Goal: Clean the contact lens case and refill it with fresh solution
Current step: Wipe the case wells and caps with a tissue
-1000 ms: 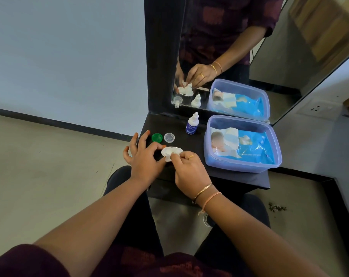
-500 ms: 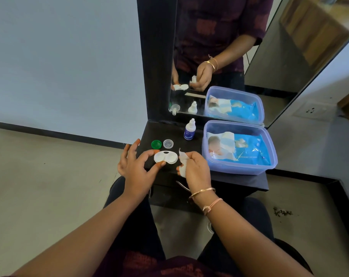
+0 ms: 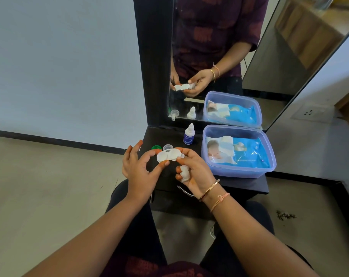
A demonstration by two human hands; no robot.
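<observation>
A small black table stands against the wall, with a mirror rising from its far edge. Near its left end a green cap and a clear cap lie side by side. Just beyond them a white solution bottle with a blue label stands upright. A translucent blue plastic box fills the right side, holding a blue wipes pack.

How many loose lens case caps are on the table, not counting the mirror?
2. The green cap lies just beyond the left hand; the clear cap sits just right of it, behind the held lens case. More may be hidden.
</observation>
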